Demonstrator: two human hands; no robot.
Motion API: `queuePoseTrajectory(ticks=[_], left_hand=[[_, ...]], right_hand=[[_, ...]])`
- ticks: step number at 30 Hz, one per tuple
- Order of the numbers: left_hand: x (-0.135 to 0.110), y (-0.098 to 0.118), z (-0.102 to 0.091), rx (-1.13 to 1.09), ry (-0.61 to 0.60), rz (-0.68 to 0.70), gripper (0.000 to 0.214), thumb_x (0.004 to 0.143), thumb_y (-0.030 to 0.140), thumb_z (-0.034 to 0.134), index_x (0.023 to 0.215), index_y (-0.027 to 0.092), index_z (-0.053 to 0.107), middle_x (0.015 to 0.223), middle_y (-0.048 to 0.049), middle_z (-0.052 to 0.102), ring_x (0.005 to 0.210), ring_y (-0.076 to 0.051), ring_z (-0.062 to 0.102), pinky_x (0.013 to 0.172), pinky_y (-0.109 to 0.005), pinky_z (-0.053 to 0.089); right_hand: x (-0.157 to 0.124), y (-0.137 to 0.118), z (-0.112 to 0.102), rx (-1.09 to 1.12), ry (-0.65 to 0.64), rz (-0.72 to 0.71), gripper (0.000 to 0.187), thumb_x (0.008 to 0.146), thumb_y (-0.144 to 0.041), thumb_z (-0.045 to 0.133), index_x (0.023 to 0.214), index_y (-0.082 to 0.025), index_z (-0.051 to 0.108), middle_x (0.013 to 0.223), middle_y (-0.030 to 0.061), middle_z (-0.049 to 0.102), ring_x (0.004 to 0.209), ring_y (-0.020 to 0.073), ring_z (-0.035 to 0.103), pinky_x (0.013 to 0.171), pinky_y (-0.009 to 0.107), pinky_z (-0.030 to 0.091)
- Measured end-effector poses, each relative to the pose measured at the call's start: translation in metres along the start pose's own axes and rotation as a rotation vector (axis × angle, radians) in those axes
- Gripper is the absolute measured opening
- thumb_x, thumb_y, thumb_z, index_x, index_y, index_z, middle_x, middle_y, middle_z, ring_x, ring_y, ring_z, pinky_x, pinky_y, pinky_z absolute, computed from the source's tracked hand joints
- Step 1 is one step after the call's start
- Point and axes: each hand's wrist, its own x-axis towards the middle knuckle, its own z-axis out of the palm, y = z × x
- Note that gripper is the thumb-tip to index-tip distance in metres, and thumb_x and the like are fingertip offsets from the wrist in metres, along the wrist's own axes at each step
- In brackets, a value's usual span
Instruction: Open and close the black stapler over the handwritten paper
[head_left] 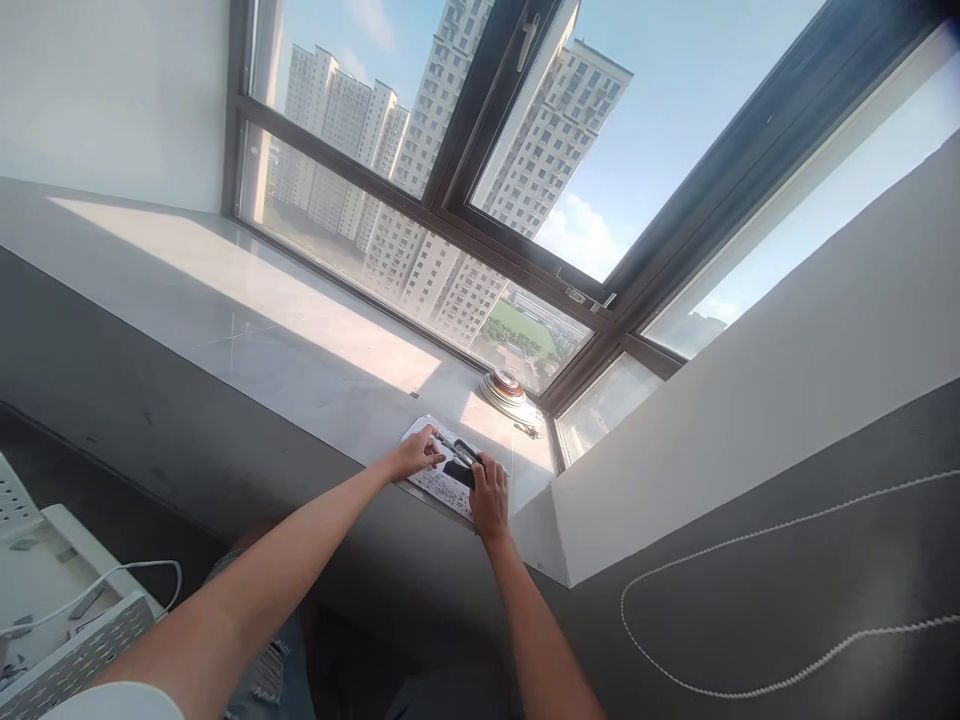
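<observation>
On the pale windowsill lies a white sheet or booklet (444, 488) covered in dark print or writing, close to the sill's front edge. My left hand (416, 454) is over its left side, with fingers pinched at one end of a slim dark and silver tool (459, 453). My right hand (490, 496) is closed around the other end, at the right side of the sheet. A flat black piece (459, 473) lies under the tool, partly hidden by my right fingers. The exact kind of tool is too small to make out.
A round coiled stack (504, 388) sits by the window corner, with a small dark chain-like item (528, 431) beside it. A beaded cord (739, 545) hangs at right. White perforated furniture (82, 650) with a cable stands lower left. The window frame (337, 155) rises behind.
</observation>
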Motion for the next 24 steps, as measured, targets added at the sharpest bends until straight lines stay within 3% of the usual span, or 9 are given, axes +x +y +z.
queuePoseTrajectory(ticks=[10, 24], left_hand=[[-0.004, 0.012, -0.002, -0.101, -0.081, -0.084, 0.065, 0.076, 0.067, 0.075, 0.113, 0.020, 0.050, 0.079, -0.0043, 0.074, 0.073, -0.027, 0.075, 0.068, -0.035, 0.053], [-0.003, 0.011, -0.002, -0.062, -0.033, -0.075, 0.065, 0.075, 0.067, 0.076, 0.113, 0.023, 0.049, 0.077, -0.0009, 0.071, 0.067, -0.025, 0.073, 0.065, -0.037, 0.055]], right_hand=[[0.001, -0.002, 0.004, 0.005, 0.002, -0.046, 0.043, 0.083, 0.001, 0.043, 0.114, -0.024, 0.058, 0.132, 0.0126, 0.056, 0.111, 0.0309, 0.050, 0.088, 0.044, 0.044], [0.005, -0.004, 0.001, 0.084, -0.031, -0.022, 0.041, 0.076, 0.002, 0.047, 0.109, -0.023, 0.056, 0.127, 0.0112, 0.056, 0.109, 0.0302, 0.050, 0.088, 0.042, 0.045]])
